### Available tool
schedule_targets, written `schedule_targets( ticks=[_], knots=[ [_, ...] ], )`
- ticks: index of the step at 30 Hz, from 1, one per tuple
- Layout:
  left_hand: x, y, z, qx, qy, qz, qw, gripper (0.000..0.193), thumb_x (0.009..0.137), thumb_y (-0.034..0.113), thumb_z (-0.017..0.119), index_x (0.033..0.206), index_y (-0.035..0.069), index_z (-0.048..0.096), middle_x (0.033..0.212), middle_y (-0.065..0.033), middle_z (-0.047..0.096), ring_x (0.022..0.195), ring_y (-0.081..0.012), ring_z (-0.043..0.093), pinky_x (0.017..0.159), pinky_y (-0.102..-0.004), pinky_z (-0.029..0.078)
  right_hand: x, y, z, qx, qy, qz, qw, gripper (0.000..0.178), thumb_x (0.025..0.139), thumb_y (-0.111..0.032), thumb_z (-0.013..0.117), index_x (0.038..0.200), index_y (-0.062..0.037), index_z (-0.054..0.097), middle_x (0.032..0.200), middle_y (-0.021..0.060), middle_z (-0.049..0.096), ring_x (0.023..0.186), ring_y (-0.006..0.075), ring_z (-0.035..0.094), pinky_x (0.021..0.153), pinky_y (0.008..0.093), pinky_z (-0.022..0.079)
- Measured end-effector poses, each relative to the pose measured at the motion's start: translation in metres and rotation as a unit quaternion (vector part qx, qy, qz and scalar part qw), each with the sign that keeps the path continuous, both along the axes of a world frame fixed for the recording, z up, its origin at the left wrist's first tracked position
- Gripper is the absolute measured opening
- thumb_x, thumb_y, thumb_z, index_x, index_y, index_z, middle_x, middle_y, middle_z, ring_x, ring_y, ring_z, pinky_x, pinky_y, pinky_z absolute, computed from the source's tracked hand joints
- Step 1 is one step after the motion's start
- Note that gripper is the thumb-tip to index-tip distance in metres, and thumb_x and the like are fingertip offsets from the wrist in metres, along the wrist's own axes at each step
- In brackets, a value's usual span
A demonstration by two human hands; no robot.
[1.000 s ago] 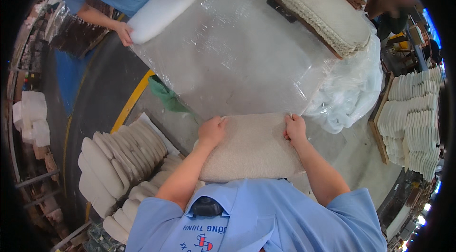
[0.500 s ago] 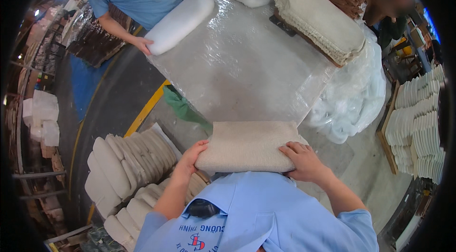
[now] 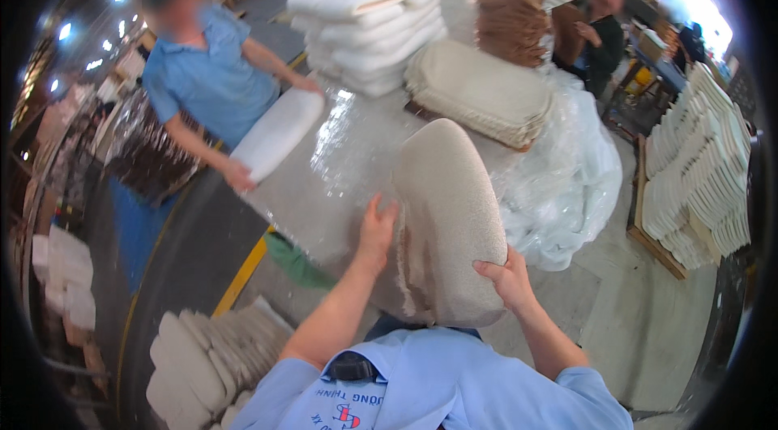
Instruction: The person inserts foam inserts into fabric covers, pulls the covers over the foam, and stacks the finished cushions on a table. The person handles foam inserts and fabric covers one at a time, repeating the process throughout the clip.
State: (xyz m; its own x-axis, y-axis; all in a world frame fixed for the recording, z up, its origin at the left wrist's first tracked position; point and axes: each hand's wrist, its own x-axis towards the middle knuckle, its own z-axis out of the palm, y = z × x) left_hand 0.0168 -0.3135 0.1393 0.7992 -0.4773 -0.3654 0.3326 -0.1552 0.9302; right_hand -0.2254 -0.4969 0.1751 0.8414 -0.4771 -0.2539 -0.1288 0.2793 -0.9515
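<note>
A beige fabric-covered seat cushion (image 3: 454,211) stands on its edge close against my body, its rounded end pointing up and away. The side facing left shows a rough cover edge and a darker strip. My right hand (image 3: 506,276) grips the cushion's lower right edge, thumb over the fabric. My left hand (image 3: 377,231) is at the cushion's left side, fingers apart and slightly smeared; contact with the cover edge is hard to make out.
A plastic-covered table (image 3: 300,203) lies ahead, with white padding (image 3: 365,17) and beige covers (image 3: 486,89) stacked on it. A co-worker (image 3: 203,73) at left holds a white pad (image 3: 279,134). Cushions (image 3: 211,357) are piled lower left; clear plastic (image 3: 559,195) bunches at right.
The cushion has turned from lying crosswise to standing on edge, its end raised. My left hand has moved right and up, off its left end. The view has tilted upward.
</note>
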Motion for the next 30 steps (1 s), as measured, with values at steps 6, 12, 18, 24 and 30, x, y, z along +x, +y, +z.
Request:
schedule_targets(
  ticks=[6, 12, 18, 24, 30],
  knots=[
    [-0.016, -0.059, -0.009, -0.034, 0.162, -0.116, 0.979, 0.075, 0.104, 0.049, 0.066, 0.153, -0.005, 0.045, 0.144, -0.0171, 0.062, 0.123, -0.0258, 0.067, 0.104, -0.0408, 0.054, -0.008, 0.022, 0.025, 0.126, -0.077, -0.174, 0.974, 0.066, 0.09, -0.011, 0.079, 0.146, 0.0069, 0.05, 0.136, 0.0176, 0.066, 0.121, 0.0265, 0.066, 0.103, 0.0405, 0.053],
    [0.0, -0.074, 0.017, 0.063, 0.093, -0.283, 0.953, 0.05, 0.109, 0.043, 0.06, 0.129, -0.002, 0.068, 0.115, -0.0102, 0.076, 0.1, -0.0183, 0.073, 0.088, -0.0347, 0.059, -0.04, 0.017, 0.042, 0.206, -0.092, -0.21, 0.951, 0.081, 0.095, -0.037, 0.078, 0.158, -0.0077, 0.036, 0.149, 0.0143, 0.054, 0.135, 0.0287, 0.055, 0.106, 0.0477, 0.051],
    [0.046, -0.061, -0.025, 0.245, -0.168, -0.49, 0.819, 0.042, 0.107, 0.043, 0.061, 0.119, 0.005, 0.076, 0.106, -0.0122, 0.078, 0.095, -0.0223, 0.074, 0.086, -0.0416, 0.058, -0.025, 0.05, 0.012, 0.295, -0.004, -0.27, 0.916, 0.072, 0.095, -0.03, 0.077, 0.153, -0.008, 0.041, 0.142, 0.0149, 0.06, 0.126, 0.0295, 0.062, 0.097, 0.0461, 0.057],
    [0.029, -0.024, -0.062, 0.351, -0.384, -0.526, 0.674, 0.045, 0.104, 0.046, 0.056, 0.111, 0.005, 0.075, 0.111, -0.0247, 0.074, 0.105, -0.0442, 0.071, 0.092, -0.054, 0.054, -0.029, 0.115, 0.002, 0.362, 0.091, -0.164, 0.913, 0.061, 0.097, -0.032, 0.074, 0.148, -0.0078, 0.049, 0.131, 0.0147, 0.067, 0.112, 0.0281, 0.069, 0.089, 0.0394, 0.059],
    [0.028, 0.01, -0.081, 0.324, -0.303, -0.379, 0.812, 0.051, 0.102, 0.05, 0.057, 0.108, 0.002, 0.074, 0.111, -0.0258, 0.074, 0.108, -0.0471, 0.069, 0.092, -0.0543, 0.053, -0.049, 0.074, 0.016, -0.093, 0.284, 0.258, 0.919, 0.03, 0.102, -0.035, 0.068, 0.104, -0.0066, 0.077, 0.101, 0.0068, 0.078, 0.089, 0.0164, 0.074, 0.075, 0.034, 0.059]
  ],
)
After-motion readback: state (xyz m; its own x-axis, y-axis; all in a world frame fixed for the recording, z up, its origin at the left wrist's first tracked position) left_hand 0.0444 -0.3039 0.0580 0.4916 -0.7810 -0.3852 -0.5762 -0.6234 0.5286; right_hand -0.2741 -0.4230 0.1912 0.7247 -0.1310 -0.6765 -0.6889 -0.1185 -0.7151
